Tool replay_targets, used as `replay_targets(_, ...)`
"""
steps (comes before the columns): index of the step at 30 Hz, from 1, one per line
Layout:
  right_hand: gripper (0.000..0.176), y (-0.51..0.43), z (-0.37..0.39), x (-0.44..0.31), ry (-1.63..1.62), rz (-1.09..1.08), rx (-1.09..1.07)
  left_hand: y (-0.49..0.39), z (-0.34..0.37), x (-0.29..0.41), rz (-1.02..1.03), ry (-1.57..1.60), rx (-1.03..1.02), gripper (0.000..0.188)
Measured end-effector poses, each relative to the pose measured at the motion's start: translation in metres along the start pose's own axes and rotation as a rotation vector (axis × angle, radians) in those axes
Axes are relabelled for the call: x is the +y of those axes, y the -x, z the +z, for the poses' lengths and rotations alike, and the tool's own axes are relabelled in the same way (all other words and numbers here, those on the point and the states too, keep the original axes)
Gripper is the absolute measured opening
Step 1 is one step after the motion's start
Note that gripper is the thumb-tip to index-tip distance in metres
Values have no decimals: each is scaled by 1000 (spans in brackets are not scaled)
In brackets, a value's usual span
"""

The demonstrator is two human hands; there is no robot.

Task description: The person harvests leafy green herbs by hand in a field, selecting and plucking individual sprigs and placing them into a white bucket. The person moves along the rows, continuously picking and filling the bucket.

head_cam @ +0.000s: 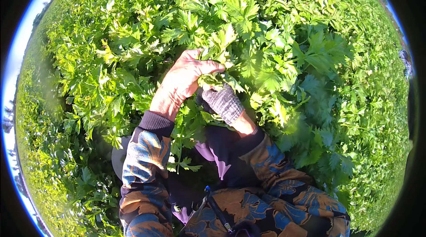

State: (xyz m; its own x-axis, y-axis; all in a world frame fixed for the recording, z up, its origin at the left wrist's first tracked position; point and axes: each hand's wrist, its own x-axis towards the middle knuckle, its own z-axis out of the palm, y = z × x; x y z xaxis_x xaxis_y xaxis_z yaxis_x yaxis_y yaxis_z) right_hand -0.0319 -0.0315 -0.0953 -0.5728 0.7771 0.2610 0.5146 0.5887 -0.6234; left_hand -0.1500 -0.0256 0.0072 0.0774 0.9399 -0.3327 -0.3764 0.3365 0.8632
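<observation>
My bare left hand (181,77) grips a bunch of celery leaves (213,79), its thumb and index side closed around the stems and crumpled blades. Just below and to the right, my right hand (223,102) wears a grey knitted glove and is closed at the same bunch. Leaves cover most of the right hand's fingers, so their exact hold is hidden. The two hands nearly touch. Upright celery leaves (223,38) rise just beyond them.
Dense celery plants (133,37) surround me on all sides. Shaded leaves (316,103) stand to the right. My patterned jacket sleeves (144,163) and a dark zip (219,213) fill the lower middle. Leafy stems (181,162) hang between my forearms.
</observation>
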Motion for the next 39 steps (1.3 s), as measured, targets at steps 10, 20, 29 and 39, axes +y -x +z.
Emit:
replay_targets(10,53,16,1,-57,-527,-230,73,73,-57,-52,139,262,110,36)
replay_targets(20,61,1,11,-52,-116,233,-128,144,-61,-19,659,-305,-300,15)
replay_targets(29,58,-14,4,-18,-353,389,-128,242,-191,-116,168,-782,844,28)
replay_targets(39,59,-9,8,-4,-433,353,-51,140,-78,-28,523,-1157,514,13)
